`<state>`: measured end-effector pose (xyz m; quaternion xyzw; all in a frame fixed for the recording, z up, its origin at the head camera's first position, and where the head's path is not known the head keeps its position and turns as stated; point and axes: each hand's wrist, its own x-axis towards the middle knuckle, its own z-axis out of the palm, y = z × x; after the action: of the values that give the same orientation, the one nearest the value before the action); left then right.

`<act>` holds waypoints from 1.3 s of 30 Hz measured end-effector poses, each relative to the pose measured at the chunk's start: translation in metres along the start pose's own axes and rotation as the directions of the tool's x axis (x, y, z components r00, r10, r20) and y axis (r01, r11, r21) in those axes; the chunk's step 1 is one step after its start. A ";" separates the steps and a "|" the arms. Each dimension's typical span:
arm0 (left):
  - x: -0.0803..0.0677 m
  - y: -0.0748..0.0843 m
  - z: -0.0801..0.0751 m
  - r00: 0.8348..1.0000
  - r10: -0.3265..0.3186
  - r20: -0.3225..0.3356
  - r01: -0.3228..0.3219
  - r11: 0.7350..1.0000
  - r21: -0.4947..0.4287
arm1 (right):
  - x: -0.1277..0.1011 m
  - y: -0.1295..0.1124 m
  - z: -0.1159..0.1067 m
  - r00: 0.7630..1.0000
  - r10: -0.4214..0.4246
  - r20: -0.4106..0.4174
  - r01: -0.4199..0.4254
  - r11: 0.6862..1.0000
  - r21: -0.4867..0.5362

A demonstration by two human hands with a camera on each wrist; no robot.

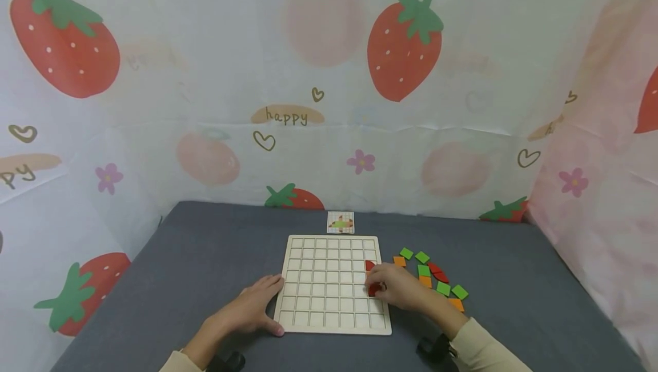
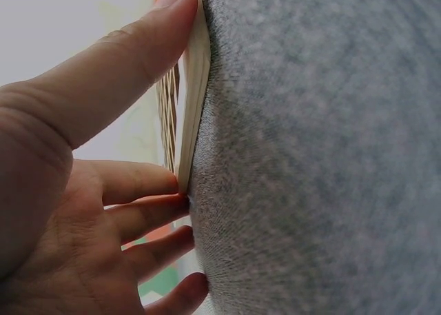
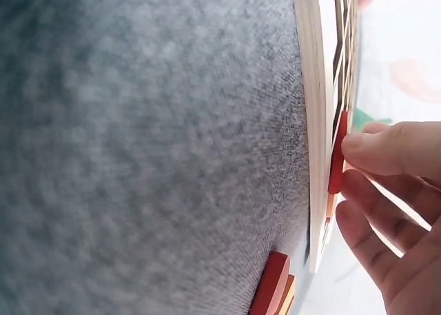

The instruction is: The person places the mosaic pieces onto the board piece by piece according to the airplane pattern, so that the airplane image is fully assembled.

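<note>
Red tile (image 1: pixel 374 289) sits on the wooden grid board (image 1: pixel 329 280), in its right-hand column, with the right hand (image 1: pixel 398 286) on top of it, fingertips (image 3: pixel 372 149) pressing its edge; grip looks like a light pinch, fingers curled over it. A second red tile (image 1: pixel 369 265) lies in the same column, farther up the board. Left hand (image 1: pixel 252 306) rests flat and relaxed against the board's left edge, thumb (image 2: pixel 138 53) along the side, holding nothing. Loose tiles (image 1: pixel 432 278), green, orange and red, are scattered just right of the board on the grey cloth table (image 1: pixel 205 258). A small pattern card (image 1: pixel 340 222) lies just beyond the board's far edge.
</note>
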<state>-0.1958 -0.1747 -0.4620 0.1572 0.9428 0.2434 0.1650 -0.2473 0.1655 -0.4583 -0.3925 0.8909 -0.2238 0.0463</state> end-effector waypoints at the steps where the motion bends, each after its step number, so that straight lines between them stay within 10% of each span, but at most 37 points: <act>1: 0.000 0.000 0.000 1.000 0.004 -0.002 -0.004 1.000 0.000 | 0.000 0.000 0.000 1.000 0.000 -0.004 0.000 1.000 -0.003; 39: 0.001 0.002 0.001 0.999 -0.037 0.010 0.037 0.999 0.008 | -0.010 0.007 0.001 0.993 0.068 -0.092 -0.057 0.991 0.120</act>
<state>-0.1960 -0.1727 -0.4620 0.1414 0.9456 0.2359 0.1735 -0.2447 0.1768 -0.4629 -0.3496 0.8894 -0.2926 0.0333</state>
